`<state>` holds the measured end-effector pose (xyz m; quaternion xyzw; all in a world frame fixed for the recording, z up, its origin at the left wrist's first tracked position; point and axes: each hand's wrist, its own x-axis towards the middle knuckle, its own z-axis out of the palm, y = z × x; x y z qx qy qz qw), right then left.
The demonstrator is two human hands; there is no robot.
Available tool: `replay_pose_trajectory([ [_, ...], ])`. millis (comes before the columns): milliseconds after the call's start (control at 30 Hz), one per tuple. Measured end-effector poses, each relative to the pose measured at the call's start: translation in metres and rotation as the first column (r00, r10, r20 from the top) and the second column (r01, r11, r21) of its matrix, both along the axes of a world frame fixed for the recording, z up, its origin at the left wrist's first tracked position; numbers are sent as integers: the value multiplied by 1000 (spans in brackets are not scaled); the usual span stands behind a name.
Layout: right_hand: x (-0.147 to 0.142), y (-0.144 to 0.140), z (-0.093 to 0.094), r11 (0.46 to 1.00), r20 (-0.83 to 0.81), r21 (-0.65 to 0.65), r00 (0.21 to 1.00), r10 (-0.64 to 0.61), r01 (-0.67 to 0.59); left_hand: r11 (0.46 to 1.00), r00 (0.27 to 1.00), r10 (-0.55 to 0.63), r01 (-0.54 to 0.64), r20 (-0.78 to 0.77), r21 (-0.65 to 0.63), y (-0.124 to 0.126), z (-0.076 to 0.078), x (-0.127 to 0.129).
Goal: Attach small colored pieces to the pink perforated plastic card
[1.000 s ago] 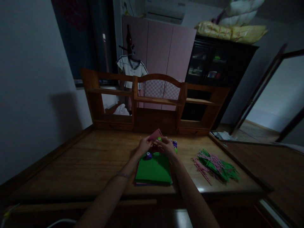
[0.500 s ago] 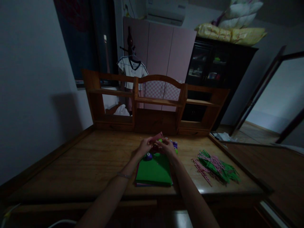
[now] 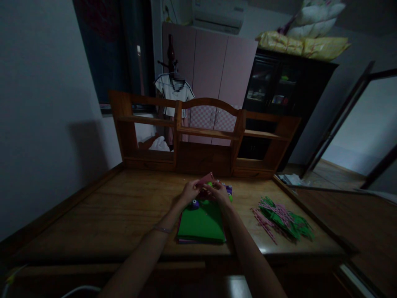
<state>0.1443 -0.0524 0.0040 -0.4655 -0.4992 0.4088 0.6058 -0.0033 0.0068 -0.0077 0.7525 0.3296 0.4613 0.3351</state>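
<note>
My left hand [image 3: 190, 193] is closed on a pink sheet [image 3: 206, 179], apparently folded, which it holds tilted above the desk. My right hand [image 3: 219, 193] meets it from the other side, with fingers bent and pinched at the sheet's lower edge. Beneath both hands lies a stack of sheets with a green one [image 3: 201, 223] on top. A small purple piece with an eye-like dot [image 3: 194, 204] rests at the stack's far left corner. More purple and green pieces [image 3: 229, 189] of that kind show behind my right hand, partly covered by it.
A pile of pink and green strips [image 3: 281, 217] lies on the right of the wooden desk [image 3: 124, 211]. Along the desk's back edge stands a wooden shelf unit [image 3: 204, 159]. A wall [image 3: 46, 124] borders the left side.
The fingers of my right hand have shifted slightly at the pink sheet. My left hand keeps its hold, and the things on the desk lie as before.
</note>
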Motion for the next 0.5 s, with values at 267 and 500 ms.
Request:
replay_pose_trajectory([
  [267,-1,2,-2,1000,-16,-9,1000,-11,11,1000,1000,0,0,16,10,3,-4,1],
  [500,-1,1,2,999,-21,-32,1000,-5,5,1000,1000,12,-13,26,16,1,-2,1],
])
